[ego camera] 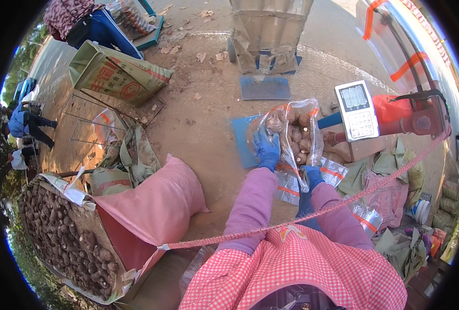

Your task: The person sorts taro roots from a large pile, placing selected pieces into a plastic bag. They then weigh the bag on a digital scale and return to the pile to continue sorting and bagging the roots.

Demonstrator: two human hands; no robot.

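Observation:
A clear plastic bag [317, 116] with orange stripes, filled with brown taro corms [296, 135], sits on the blue platform [243, 149] of a scale. My left hand [267, 149], in a blue glove, lies against the bag's left side, its fingers partly spread. My right hand [312, 176], gloved too, is closed on the near edge of the bag. The scale's white display [356, 110] stands to the right of the bag. Flattened striped plastic bags [288, 188] lie just below my hands.
A tray [45, 180] of taro corms and a pink woven sack [167, 197] are at the left. A pink rope [349, 201] crosses before me. Beyond stand a hand truck [265, 87], a woven sack [123, 79] on a wire frame and a person [111, 29]. Folded sacks [386, 193] lie at right.

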